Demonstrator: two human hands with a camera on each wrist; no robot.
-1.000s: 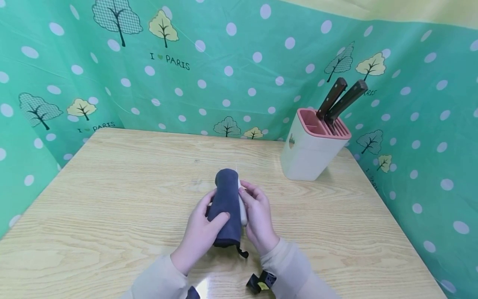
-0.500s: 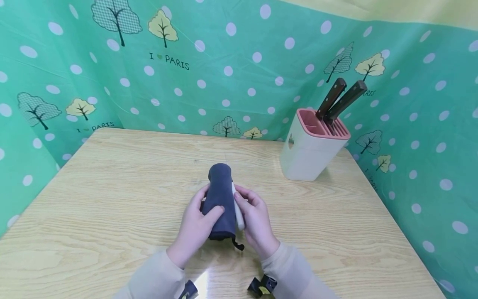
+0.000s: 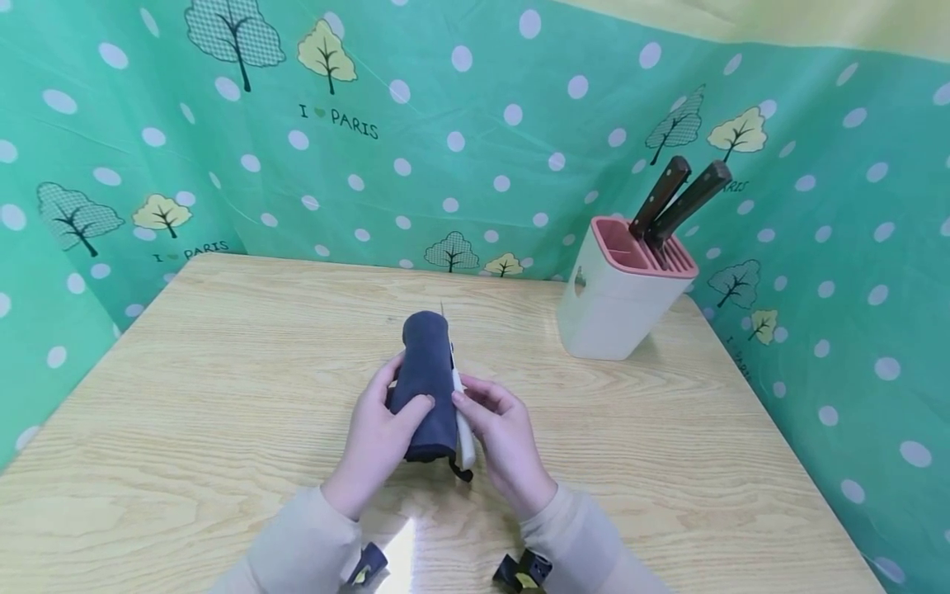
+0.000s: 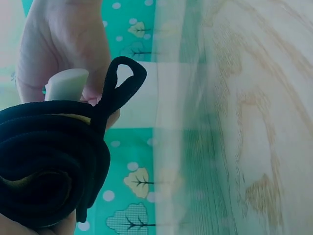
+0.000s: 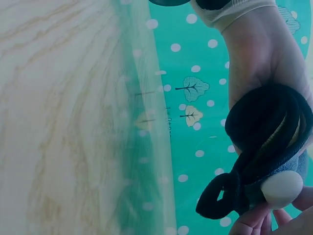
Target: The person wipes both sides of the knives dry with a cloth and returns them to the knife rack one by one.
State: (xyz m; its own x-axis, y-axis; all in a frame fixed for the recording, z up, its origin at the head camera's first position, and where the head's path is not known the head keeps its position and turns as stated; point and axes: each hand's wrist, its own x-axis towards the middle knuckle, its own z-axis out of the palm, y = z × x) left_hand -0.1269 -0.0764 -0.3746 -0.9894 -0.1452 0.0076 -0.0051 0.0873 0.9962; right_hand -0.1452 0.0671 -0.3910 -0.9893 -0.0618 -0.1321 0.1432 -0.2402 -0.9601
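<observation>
A dark navy towel (image 3: 426,375), rolled up, is held off the table in the head view, its near end tipped toward me. My left hand (image 3: 374,429) grips the roll, thumb across its top. Against the roll's right side lies a white-handled knife (image 3: 465,441); a thin tip shows past the far end and most of its blade is hidden. My right hand (image 3: 508,429) pinches that handle between thumb and fingers. The left wrist view shows the towel's spiral end (image 4: 54,161) with a hanging loop (image 4: 132,90). The right wrist view shows the handle's rounded butt (image 5: 282,189).
At the back right of the wooden table (image 3: 245,371) stands a white knife block (image 3: 619,309) with a pink top. Two brown-handled knives (image 3: 679,202) stick out of it. A green dotted curtain (image 3: 445,124) hangs behind and along both sides.
Both hands have shifted left and a little farther from me with the rolled towel and the knife. The thin tip now shows at the far end. The knife block has not moved.
</observation>
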